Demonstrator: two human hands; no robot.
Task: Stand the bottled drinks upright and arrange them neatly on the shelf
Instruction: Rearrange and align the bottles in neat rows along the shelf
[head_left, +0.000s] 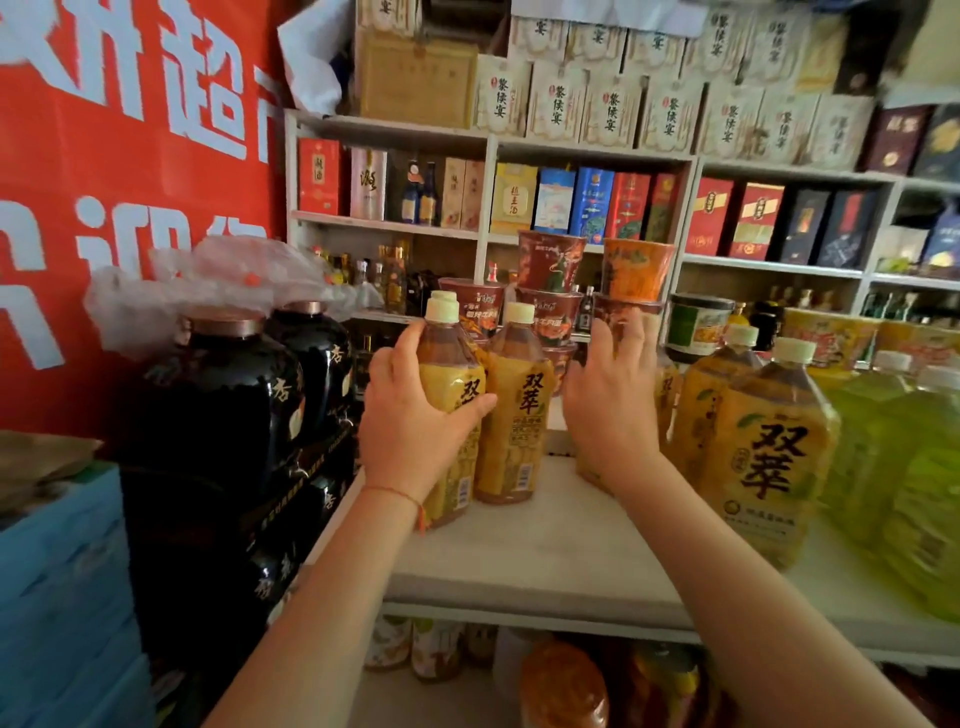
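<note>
— Bottles everywhere! What is the head camera showing?

— The left hand (415, 415) is gripping a yellow tea bottle (453, 410) around its middle. That bottle is standing at the left end of the white shelf (545, 561), touching a second bottle (511, 410) beside it.

— And the right hand (610, 400)?

— It is curling round a third bottle (665, 389), which is mostly hiding behind it. Big tea bottles (763, 457) are standing just to the right.

— Are they hard to hold?

— Probably not. They are looking full, so fairly heavy, and the plastic may be smooth and a bit squishy. Holding the labelled middle seems safest, not the cap.
</note>
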